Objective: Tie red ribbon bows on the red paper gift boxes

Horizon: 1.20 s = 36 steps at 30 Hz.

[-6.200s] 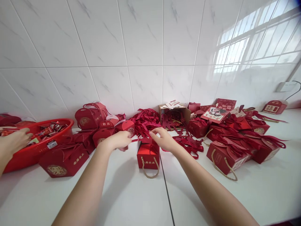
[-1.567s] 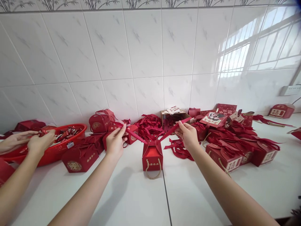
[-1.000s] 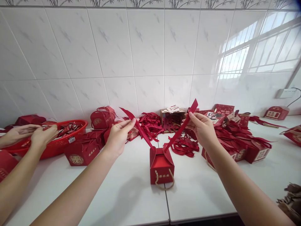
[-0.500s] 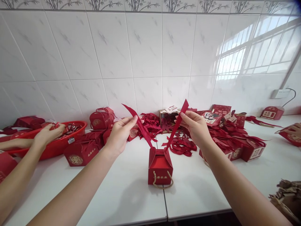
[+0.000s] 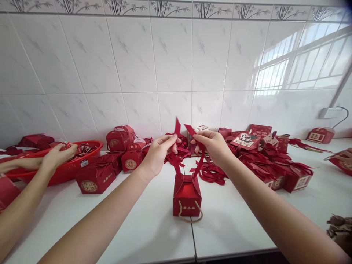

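A small red gift box (image 5: 187,197) with a rope handle stands on the white table (image 5: 154,234) in front of me. A red ribbon (image 5: 177,165) runs up from its top in two ends. My left hand (image 5: 159,153) pinches the left end, and my right hand (image 5: 211,146) pinches the right end. Both hands are held close together just above the box, with the ribbon tips sticking up between them.
Another person's hand (image 5: 58,156) reaches into a red basket (image 5: 70,171) of sweets at the left. Finished red boxes (image 5: 95,178) lie beside it and in a pile (image 5: 277,167) at the right. Loose ribbons (image 5: 210,172) and a cardboard box (image 5: 198,134) sit by the tiled wall.
My hands have come together above the box, bringing the two ribbon ends from a wide V to nearly touching. The other person's hand stays at the basket.
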Each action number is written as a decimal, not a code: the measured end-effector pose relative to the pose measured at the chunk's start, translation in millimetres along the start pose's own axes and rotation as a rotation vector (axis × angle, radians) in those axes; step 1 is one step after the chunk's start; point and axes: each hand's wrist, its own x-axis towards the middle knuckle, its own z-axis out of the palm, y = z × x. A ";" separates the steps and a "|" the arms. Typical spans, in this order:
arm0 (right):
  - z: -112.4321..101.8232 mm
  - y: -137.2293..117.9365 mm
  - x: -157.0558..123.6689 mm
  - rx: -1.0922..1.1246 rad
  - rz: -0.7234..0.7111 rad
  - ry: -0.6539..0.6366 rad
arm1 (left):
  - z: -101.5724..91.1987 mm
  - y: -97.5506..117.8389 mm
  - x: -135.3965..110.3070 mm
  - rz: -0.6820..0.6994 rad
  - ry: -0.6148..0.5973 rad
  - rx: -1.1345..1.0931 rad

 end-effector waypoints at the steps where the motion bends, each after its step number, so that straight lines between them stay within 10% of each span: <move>1: 2.8 0.7 -0.6 -0.046 -0.005 -0.014 | 1.6 0.4 -0.4 -0.002 -0.008 0.066; 14: -1.7 28.1 -9.9 -0.130 -0.268 -0.360 | -10.1 -0.4 -5.7 -0.170 -0.205 0.168; 24: -17.5 28.0 -12.6 -0.956 -1.025 -0.357 | -24.2 2.7 -6.5 -0.232 -0.296 0.085; 30: -16.5 32.6 -18.5 -0.923 -1.006 -0.285 | -20.5 4.2 -19.6 -0.072 -0.302 0.410; 36: -38.0 36.4 -35.7 -0.782 -0.598 0.113 | -31.7 6.8 -36.5 0.424 -0.025 1.263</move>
